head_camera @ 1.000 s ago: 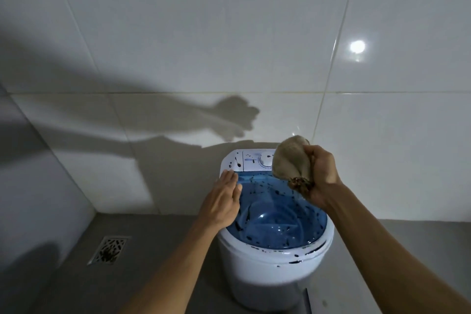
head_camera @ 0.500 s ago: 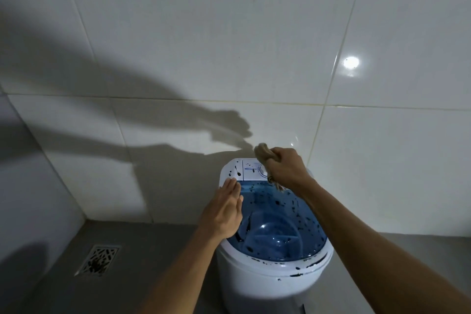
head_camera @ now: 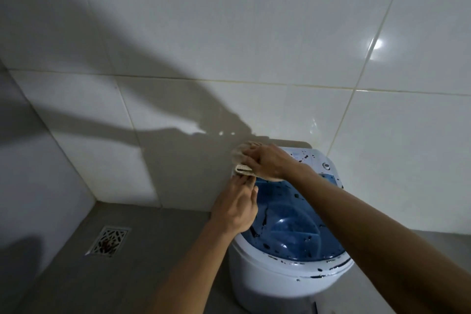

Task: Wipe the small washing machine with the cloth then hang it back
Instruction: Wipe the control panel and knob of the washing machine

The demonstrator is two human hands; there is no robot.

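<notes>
Here the cloth (head_camera: pixel 242 164) seems soft and light (bunched); the right hand (head_camera: pixel 270 162) grips it, the left hand (head_camera: pixel 235 208) rests flat on the washing machine (head_camera: pixel 285 280).

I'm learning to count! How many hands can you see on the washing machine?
2. The right hand presses the cloth on the back left corner of the washing machine. The left hand rests on its left rim, just below the cloth. None seems hidden.
</notes>
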